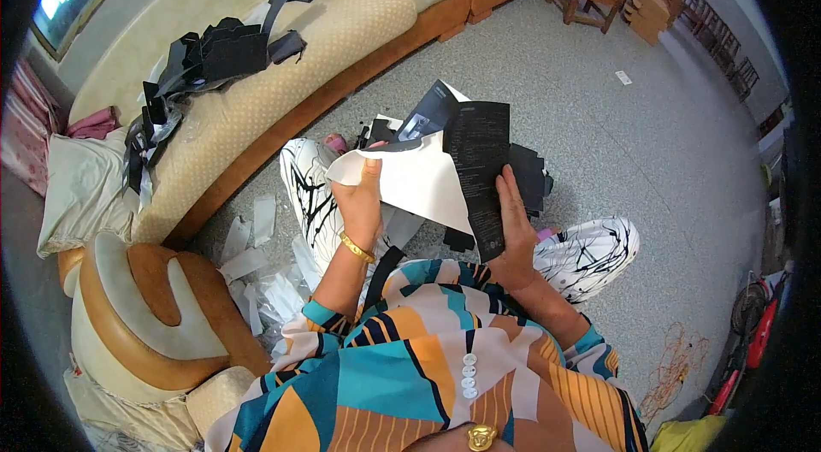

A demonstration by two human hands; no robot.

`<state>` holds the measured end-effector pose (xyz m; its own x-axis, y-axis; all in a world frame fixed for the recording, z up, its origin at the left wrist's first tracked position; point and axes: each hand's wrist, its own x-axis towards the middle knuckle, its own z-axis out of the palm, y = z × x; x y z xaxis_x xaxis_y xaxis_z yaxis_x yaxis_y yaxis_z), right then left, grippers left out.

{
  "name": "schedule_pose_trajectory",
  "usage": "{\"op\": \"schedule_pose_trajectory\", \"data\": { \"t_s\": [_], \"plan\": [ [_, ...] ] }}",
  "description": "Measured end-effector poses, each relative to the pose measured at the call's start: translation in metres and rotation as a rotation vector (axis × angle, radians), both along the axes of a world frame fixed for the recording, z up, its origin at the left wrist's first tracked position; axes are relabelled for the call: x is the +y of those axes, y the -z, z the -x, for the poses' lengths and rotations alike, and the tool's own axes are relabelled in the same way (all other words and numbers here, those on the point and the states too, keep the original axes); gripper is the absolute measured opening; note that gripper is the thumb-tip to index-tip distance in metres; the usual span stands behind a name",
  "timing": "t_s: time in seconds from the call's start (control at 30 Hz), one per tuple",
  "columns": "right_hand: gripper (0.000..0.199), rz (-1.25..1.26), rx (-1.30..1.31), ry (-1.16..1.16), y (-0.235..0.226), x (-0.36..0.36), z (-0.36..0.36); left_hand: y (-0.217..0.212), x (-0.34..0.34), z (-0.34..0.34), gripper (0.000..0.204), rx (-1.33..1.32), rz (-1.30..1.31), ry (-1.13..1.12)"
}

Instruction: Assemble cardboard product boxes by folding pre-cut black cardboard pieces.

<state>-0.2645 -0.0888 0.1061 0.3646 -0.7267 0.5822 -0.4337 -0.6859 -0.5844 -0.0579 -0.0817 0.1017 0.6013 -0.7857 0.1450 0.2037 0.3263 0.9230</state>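
In front of my lap I hold up an opened-out cardboard carton [484, 170], its outer face black with fine print and its inner face white. My left hand [361, 208], thumb on top, pinches the white side [419, 183] at a curled, partly torn-looking edge. My right hand [515, 234] grips the black panel by its right edge, fingers laid along it. A dark flap with a picture [429, 114] sticks up at the far side. Black cardboard pieces [528, 178] lie behind and below the carton, partly hidden by it.
Torn black cardboard [227, 50] and clear plastic are heaped on the long cream sofa [351, 20] at left. White scraps [265, 217] and plastic film litter the floor beside my left leg. An armchair [162, 307] stands near left. Orange cord [680, 371] lies at right.
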Motion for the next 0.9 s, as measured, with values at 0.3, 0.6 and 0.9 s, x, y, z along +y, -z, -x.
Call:
{"op": "schedule_pose_trajectory", "data": {
  "t_s": [0.3,0.6,0.9],
  "plan": [
    [0.032,-0.682,-0.508,0.093,0.036,0.010,0.010,0.024,-0.007,-0.009,0.040,0.402,0.011,-0.038],
    [0.031,-1.373,-1.611,-0.211,0.050,-0.016,0.008,0.066,-0.012,-0.028,0.035,0.966,-0.121,0.120],
    [0.022,-1.195,-1.400,0.133,0.096,-0.048,0.070,0.042,-0.002,-0.046,0.042,0.514,0.055,-0.025]
  ]
}}
